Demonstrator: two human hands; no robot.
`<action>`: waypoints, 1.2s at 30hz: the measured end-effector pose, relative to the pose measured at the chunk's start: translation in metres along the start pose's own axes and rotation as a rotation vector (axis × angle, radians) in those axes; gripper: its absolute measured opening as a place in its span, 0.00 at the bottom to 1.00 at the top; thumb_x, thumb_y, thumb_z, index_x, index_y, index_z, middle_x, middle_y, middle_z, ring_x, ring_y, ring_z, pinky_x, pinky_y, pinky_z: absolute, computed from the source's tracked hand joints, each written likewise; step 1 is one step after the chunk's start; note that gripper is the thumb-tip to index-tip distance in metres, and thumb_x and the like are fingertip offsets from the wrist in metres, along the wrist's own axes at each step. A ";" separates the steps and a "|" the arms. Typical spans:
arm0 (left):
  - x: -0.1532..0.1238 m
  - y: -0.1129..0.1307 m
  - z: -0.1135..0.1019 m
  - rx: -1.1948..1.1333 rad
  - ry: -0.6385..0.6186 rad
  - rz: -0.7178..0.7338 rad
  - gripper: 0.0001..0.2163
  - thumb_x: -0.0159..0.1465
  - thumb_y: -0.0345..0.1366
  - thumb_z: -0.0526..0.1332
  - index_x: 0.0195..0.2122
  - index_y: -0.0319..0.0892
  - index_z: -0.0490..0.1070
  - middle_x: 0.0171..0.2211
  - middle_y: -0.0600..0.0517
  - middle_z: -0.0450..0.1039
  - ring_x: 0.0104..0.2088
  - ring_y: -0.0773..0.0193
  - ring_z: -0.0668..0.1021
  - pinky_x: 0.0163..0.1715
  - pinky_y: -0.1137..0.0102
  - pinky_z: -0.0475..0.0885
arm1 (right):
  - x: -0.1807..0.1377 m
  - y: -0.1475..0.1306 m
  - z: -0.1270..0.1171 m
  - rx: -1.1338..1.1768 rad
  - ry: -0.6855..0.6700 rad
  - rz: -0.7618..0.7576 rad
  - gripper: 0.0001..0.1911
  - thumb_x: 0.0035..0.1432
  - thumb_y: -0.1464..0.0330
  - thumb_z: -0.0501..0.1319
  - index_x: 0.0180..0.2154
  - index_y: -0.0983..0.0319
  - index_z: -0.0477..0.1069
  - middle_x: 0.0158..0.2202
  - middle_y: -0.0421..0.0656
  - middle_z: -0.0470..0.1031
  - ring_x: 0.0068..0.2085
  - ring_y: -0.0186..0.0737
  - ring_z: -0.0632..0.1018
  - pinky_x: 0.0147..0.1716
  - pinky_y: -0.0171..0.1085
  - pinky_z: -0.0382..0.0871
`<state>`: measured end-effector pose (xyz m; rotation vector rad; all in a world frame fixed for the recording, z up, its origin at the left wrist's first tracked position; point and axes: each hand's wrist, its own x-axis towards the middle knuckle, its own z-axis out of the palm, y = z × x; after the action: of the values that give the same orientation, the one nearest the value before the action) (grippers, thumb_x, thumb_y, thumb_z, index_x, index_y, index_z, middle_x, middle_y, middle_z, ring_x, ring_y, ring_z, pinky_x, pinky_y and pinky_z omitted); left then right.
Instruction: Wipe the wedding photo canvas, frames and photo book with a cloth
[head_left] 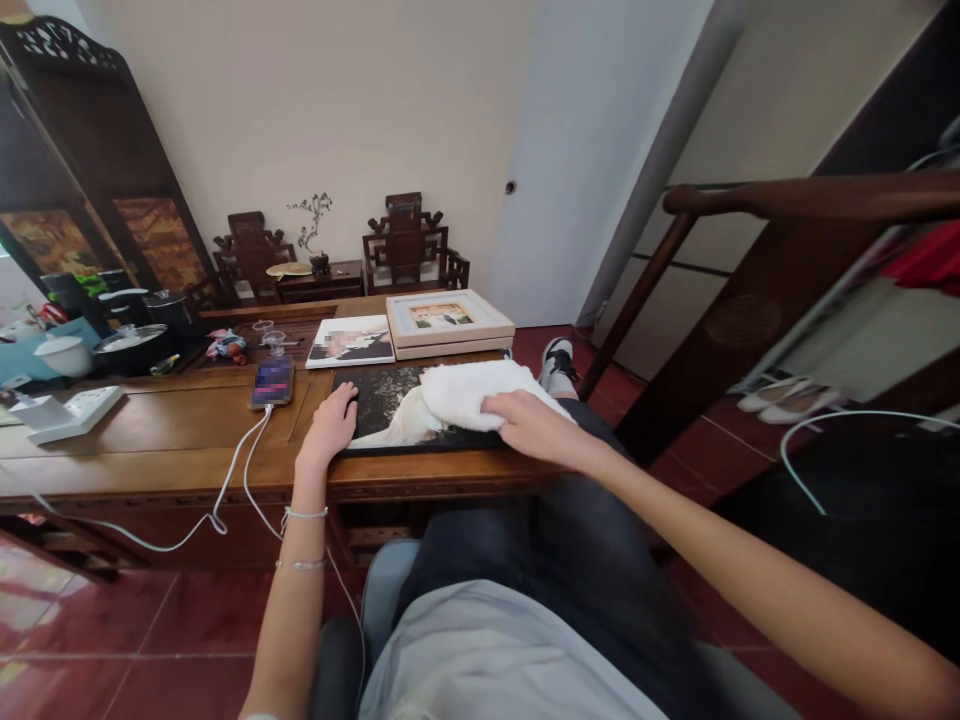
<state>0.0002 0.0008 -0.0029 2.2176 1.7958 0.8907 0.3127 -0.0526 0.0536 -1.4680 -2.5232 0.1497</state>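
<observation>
A dark picture panel (379, 395) with a pale figure printed on it lies flat at the table's front edge. My left hand (334, 425) rests on its left end, fingers stretched out over the border. On the panel's right part is a fluffy white towel (469, 390), bunched and covering that side of the print. My right hand (525, 425) is closed on the towel's near edge, its fingertips partly hidden in the pile.
Behind the panel lie a photo print (351, 342) and stacked light-wood frames (450, 335). A phone (271, 382) with a white charging cable (238, 460) sits left, beyond it a power strip (79, 412). A wooden chair (637, 300) stands at right.
</observation>
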 end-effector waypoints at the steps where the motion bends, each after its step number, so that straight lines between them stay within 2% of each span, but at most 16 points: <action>1: 0.000 0.000 0.000 0.002 0.003 -0.002 0.19 0.68 0.33 0.50 0.57 0.39 0.71 0.64 0.42 0.65 0.66 0.54 0.66 0.66 0.54 0.60 | -0.016 -0.008 0.000 0.013 -0.013 -0.025 0.23 0.43 0.82 0.50 0.35 0.62 0.77 0.37 0.48 0.80 0.42 0.46 0.78 0.42 0.36 0.65; 5: 0.000 -0.001 0.002 -0.001 0.009 0.003 0.18 0.68 0.33 0.50 0.56 0.40 0.71 0.64 0.42 0.65 0.66 0.54 0.66 0.66 0.53 0.59 | -0.061 -0.033 -0.002 0.101 -0.033 -0.149 0.23 0.41 0.83 0.50 0.33 0.59 0.75 0.40 0.47 0.79 0.44 0.46 0.76 0.45 0.38 0.65; 8: 0.000 -0.001 0.001 0.001 -0.002 0.009 0.18 0.68 0.33 0.50 0.57 0.41 0.71 0.64 0.43 0.65 0.67 0.55 0.65 0.67 0.54 0.59 | -0.058 -0.031 -0.004 0.102 -0.031 -0.142 0.21 0.40 0.82 0.50 0.32 0.59 0.75 0.38 0.47 0.79 0.43 0.46 0.76 0.44 0.39 0.66; 12: -0.001 0.000 -0.001 0.005 -0.015 0.013 0.19 0.69 0.33 0.50 0.57 0.39 0.71 0.65 0.42 0.64 0.67 0.55 0.65 0.67 0.55 0.59 | -0.013 -0.006 -0.007 0.083 -0.011 -0.098 0.20 0.41 0.82 0.50 0.30 0.62 0.76 0.33 0.47 0.80 0.39 0.45 0.77 0.40 0.36 0.65; 18: -0.001 -0.001 -0.001 -0.007 0.002 0.025 0.19 0.68 0.33 0.51 0.57 0.41 0.70 0.64 0.43 0.65 0.66 0.55 0.66 0.66 0.55 0.60 | 0.070 0.038 -0.012 0.004 0.056 0.002 0.25 0.44 0.82 0.51 0.40 0.67 0.79 0.44 0.51 0.81 0.45 0.48 0.77 0.43 0.35 0.64; 21: -0.001 -0.002 0.000 -0.011 0.003 0.028 0.19 0.68 0.33 0.51 0.59 0.41 0.69 0.65 0.43 0.64 0.67 0.55 0.65 0.66 0.54 0.60 | 0.090 0.050 -0.012 -0.014 0.074 0.029 0.25 0.46 0.81 0.52 0.44 0.68 0.79 0.47 0.53 0.80 0.46 0.48 0.77 0.44 0.35 0.64; 23: -0.001 -0.003 0.000 -0.009 0.001 0.030 0.20 0.68 0.34 0.50 0.61 0.41 0.66 0.67 0.43 0.61 0.68 0.55 0.62 0.66 0.52 0.59 | 0.093 0.052 -0.009 -0.018 0.072 0.026 0.25 0.47 0.81 0.52 0.45 0.68 0.79 0.48 0.53 0.80 0.47 0.48 0.76 0.45 0.35 0.63; 25: -0.001 -0.003 0.001 -0.003 -0.006 0.021 0.21 0.69 0.34 0.49 0.62 0.41 0.64 0.68 0.43 0.57 0.69 0.54 0.59 0.66 0.50 0.58 | 0.087 0.049 -0.005 -0.025 0.061 0.014 0.25 0.47 0.82 0.51 0.44 0.68 0.78 0.48 0.53 0.80 0.48 0.48 0.77 0.45 0.34 0.63; 28: -0.001 -0.003 0.002 0.007 -0.026 -0.003 0.21 0.70 0.35 0.47 0.62 0.40 0.65 0.69 0.42 0.56 0.70 0.54 0.58 0.66 0.51 0.57 | 0.062 0.037 0.001 -0.057 0.038 -0.008 0.25 0.46 0.83 0.49 0.42 0.67 0.78 0.45 0.53 0.80 0.48 0.47 0.77 0.46 0.35 0.63; 32: -0.001 -0.002 0.004 0.017 -0.035 -0.018 0.21 0.70 0.35 0.47 0.62 0.39 0.65 0.68 0.41 0.57 0.70 0.55 0.59 0.66 0.51 0.56 | 0.004 0.012 0.002 -0.083 0.004 -0.014 0.22 0.45 0.82 0.49 0.37 0.63 0.76 0.39 0.50 0.79 0.44 0.48 0.77 0.44 0.37 0.64; 36: 0.000 -0.003 0.006 0.019 -0.030 -0.020 0.21 0.70 0.34 0.47 0.62 0.39 0.65 0.68 0.41 0.58 0.70 0.56 0.59 0.66 0.52 0.57 | -0.054 -0.008 -0.003 0.017 -0.055 -0.091 0.19 0.43 0.82 0.50 0.32 0.60 0.73 0.37 0.48 0.77 0.42 0.47 0.76 0.43 0.39 0.67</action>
<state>0.0008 0.0026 -0.0091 2.2079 1.8177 0.8347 0.3325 -0.1036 0.0502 -1.3581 -2.6195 0.1982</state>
